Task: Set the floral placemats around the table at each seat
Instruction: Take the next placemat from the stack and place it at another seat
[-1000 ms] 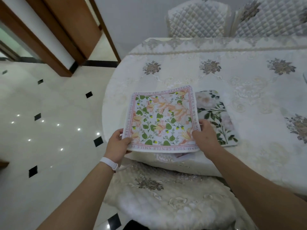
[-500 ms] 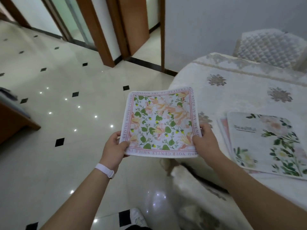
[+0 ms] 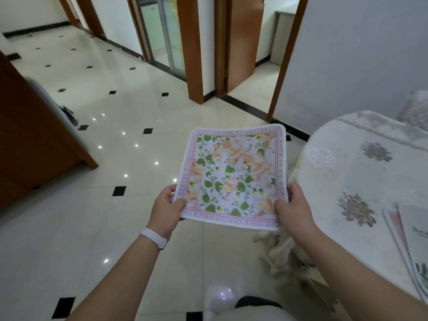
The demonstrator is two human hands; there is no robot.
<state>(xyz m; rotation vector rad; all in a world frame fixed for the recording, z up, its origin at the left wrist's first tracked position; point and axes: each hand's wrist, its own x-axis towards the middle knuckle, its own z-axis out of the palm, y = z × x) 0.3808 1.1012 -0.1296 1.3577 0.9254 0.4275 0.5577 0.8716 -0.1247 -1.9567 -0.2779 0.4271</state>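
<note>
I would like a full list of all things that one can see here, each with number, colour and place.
held placemat: one, pink border, green leaves, above the floor
table: one, white embroidered cloth, right side
other placemats: stack, number unclear, white and pink, on the table, right edge
chair: one, pale quilted, behind the table
floor: cream tiles, black diamonds
door frames: several, brown wood, at the back
wristband: one, white, left wrist
left hand: grips the held placemat's near left corner
right hand: grips its near right corner
</note>
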